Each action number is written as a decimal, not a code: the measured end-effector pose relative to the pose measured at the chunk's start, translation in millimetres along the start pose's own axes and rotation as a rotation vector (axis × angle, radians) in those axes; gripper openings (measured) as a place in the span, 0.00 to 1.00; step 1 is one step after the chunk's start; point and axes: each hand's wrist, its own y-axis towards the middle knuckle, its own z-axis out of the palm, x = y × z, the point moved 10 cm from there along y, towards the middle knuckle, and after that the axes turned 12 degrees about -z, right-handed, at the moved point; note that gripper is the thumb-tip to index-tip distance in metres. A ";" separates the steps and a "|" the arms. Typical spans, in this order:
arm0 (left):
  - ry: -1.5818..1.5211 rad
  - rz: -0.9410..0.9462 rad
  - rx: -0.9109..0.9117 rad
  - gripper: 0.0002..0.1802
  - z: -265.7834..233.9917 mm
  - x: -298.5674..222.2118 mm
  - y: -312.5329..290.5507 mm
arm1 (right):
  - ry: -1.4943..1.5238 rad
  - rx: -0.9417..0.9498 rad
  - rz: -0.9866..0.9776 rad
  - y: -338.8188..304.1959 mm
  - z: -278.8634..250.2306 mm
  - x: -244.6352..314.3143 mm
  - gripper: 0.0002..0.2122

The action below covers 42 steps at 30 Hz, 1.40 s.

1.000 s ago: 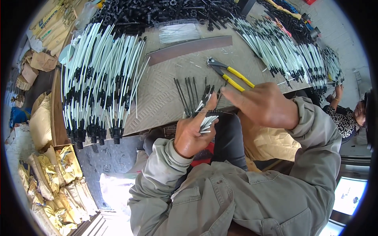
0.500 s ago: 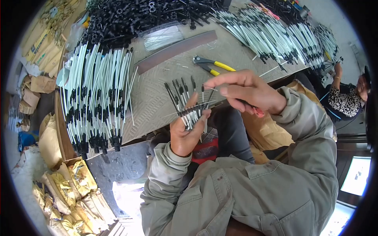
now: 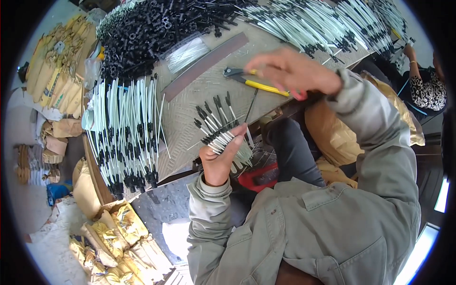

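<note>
My left hand (image 3: 221, 164) is closed around a fanned bundle of thin white rods with black tips (image 3: 219, 137), held just off the table's near edge. The black ends point away from me, and a thin wire lies across the bundle. Over the table, to the right of the bundle, my right hand (image 3: 292, 71) is raised with its fingers stretched out, blurred by motion; no held thing shows in it. Something red shows on one of its fingers. Just below it lie cutting pincers with yellow handles (image 3: 268, 88), their dark jaws partly visible.
White rods with black fittings (image 3: 126, 128) lie in rows at the left of the table (image 3: 183, 114). A pile of black plastic parts (image 3: 152, 38) covers the back. A clear bag of thin wires (image 3: 187, 54) lies beside a brown strip (image 3: 204, 66). A person (image 3: 425, 88) sits at the far right.
My right hand has moved up and away from the bundle, which it was working at with a thin wire. The rods in my left hand are tilted differently, and the head view has shifted.
</note>
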 end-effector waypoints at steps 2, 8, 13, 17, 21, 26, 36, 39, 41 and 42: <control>-0.066 -0.053 0.025 0.13 3.6 2.6 -1.5 | -0.880 -0.378 -0.515 14.3 -32.3 -16.2 0.08; -0.145 -0.119 -0.005 0.13 0.0 5.6 -4.0 | -1.145 -0.407 -0.382 52.0 -42.3 -76.5 0.06; 0.092 -0.078 0.224 0.13 12.4 -7.1 -3.1 | -0.773 -0.354 -0.617 120.7 -14.2 -17.7 0.06; 0.060 -0.073 0.237 0.12 18.0 -7.5 1.9 | -0.675 -0.289 -0.526 207.2 3.4 -26.2 0.05; 0.092 -0.070 0.240 0.12 18.6 -7.7 7.3 | -0.908 -0.216 -0.589 244.6 21.6 -32.1 0.04; 0.008 -0.092 0.293 0.14 15.8 -4.4 8.8 | -0.890 -0.220 -0.693 255.8 31.0 -25.8 0.05; 0.016 -0.066 0.164 0.10 8.4 -3.6 13.5 | -0.906 -0.148 -0.553 257.4 38.2 -32.6 0.07; 0.022 -0.073 0.187 0.11 8.1 -1.4 15.1 | -0.935 -0.311 -0.774 231.4 30.5 -2.8 0.06; 0.003 -0.088 0.206 0.11 11.7 -0.4 17.3 | -0.868 -0.342 -0.750 214.4 17.6 -2.6 0.04; 0.008 -0.094 0.211 0.11 12.3 -1.1 15.5 | -0.798 -0.372 -0.744 201.8 10.2 7.6 0.04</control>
